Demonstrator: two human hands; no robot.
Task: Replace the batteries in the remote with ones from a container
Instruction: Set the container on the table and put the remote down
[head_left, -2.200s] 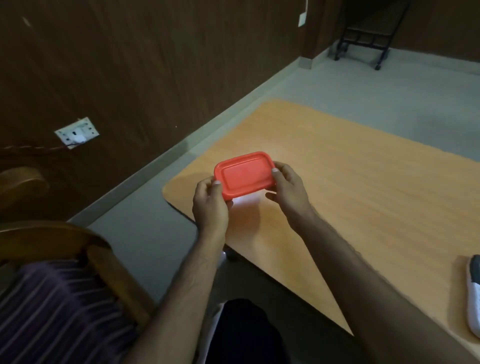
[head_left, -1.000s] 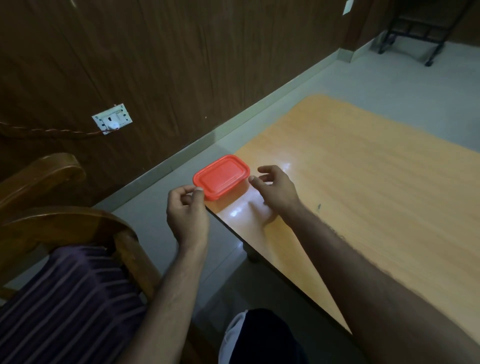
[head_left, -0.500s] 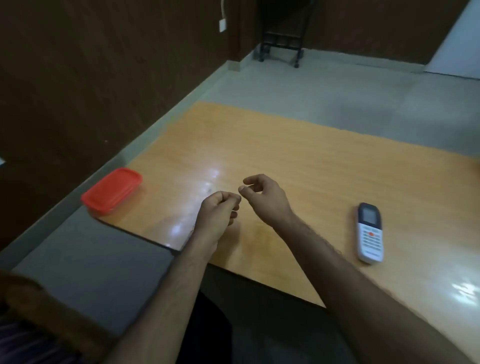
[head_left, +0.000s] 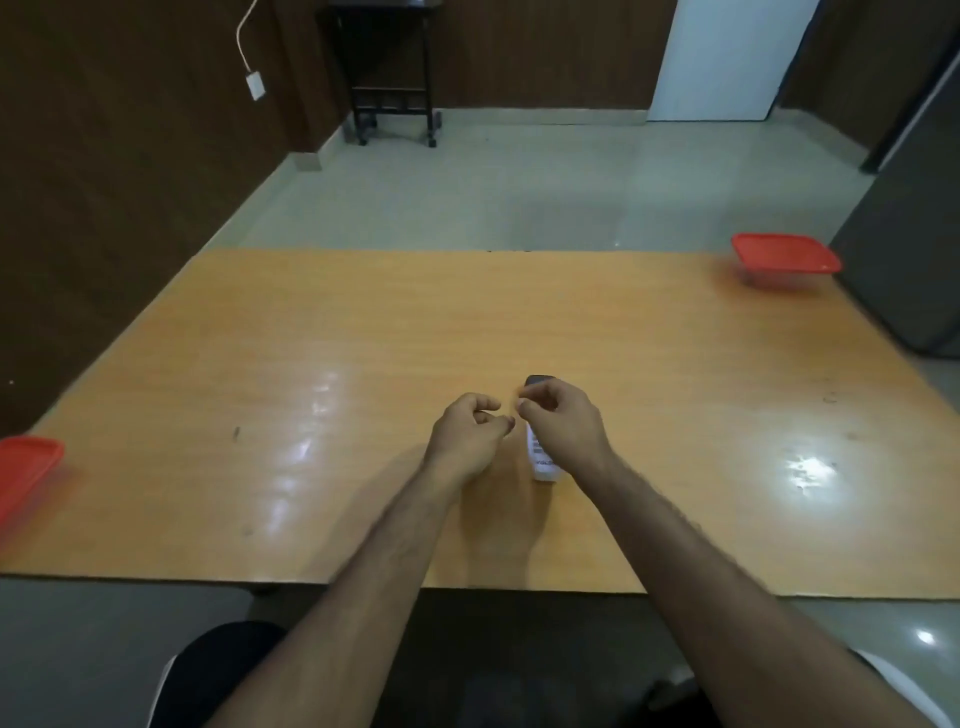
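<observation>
The white remote (head_left: 543, 465) lies on the orange table (head_left: 311, 332) near its middle, its dark top end (head_left: 537, 380) pointing away from me. My right hand (head_left: 563, 428) hovers over the remote's middle and hides it; its fingers are curled, thumb close to the forefinger. Just to its left, my left hand (head_left: 470, 439) is loosely fisted with nothing visible in it. A red-lidded container (head_left: 26, 467) sits at the table's left edge. A second red-lidded container (head_left: 787, 255) stands at the far right corner.
A dark grey cabinet (head_left: 904, 234) stands at the right by the far container. Dark wood panelling runs along the left wall. A black wheeled stand (head_left: 392, 98) is on the floor beyond the table. My knees are below the near table edge.
I set the red container down at the left edge and let go. My view swung right to the table's middle. Both hands moved to the remote, the right one now over it.
</observation>
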